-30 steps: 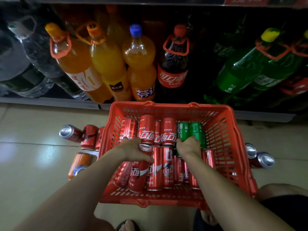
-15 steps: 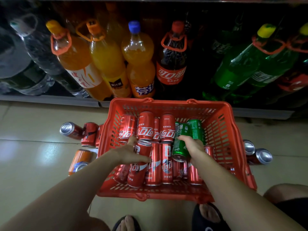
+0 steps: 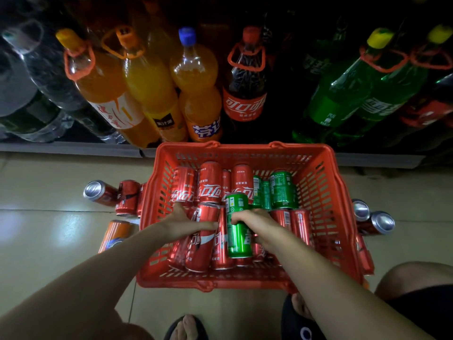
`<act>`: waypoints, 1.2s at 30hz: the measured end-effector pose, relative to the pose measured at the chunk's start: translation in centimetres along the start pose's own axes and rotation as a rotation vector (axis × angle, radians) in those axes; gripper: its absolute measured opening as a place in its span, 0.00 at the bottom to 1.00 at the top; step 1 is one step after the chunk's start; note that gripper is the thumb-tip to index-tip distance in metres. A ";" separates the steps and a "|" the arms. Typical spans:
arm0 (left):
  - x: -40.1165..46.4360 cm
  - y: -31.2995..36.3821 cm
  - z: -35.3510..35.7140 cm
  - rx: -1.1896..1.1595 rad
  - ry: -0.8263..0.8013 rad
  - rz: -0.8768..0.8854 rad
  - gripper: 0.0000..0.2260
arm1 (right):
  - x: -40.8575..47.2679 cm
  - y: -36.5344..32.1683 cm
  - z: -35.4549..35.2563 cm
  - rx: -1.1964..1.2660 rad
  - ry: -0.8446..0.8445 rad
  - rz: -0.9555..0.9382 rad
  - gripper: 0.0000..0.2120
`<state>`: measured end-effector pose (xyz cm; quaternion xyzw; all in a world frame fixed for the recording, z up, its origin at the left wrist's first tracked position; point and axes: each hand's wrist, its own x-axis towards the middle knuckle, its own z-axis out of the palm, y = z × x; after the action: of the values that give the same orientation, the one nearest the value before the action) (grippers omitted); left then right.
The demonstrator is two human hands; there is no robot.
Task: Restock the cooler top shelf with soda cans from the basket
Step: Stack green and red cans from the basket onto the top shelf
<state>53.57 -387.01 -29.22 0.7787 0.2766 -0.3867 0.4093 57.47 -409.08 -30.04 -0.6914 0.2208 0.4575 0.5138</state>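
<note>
Inside the red basket (image 3: 326, 192), red cans (image 3: 209, 182) and green cans (image 3: 283, 190) lie heaped

Dim, floor (image 3: 49, 224) glare, wide-angle edge distortion

Head-worn camera looks steeply down, close over the red basket (image 3: 318, 153) on the floor.
</note>
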 end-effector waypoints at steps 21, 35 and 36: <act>-1.1 0.9 1.2 -0.331 -0.080 0.071 0.43 | -0.5 -0.5 2.2 0.098 -0.029 -0.070 0.29; -4.9 4.6 0.3 -0.567 -0.009 0.247 0.37 | -3.8 -4.2 1.5 0.315 -0.234 -0.277 0.17; -5.6 5.5 -0.1 -0.578 0.004 0.285 0.38 | -4.6 -5.4 1.1 0.299 -0.233 -0.318 0.16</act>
<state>54.68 -390.35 -22.19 0.6621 0.2637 -0.2292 0.6630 59.02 -406.83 -23.36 -0.5762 0.1135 0.4098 0.6980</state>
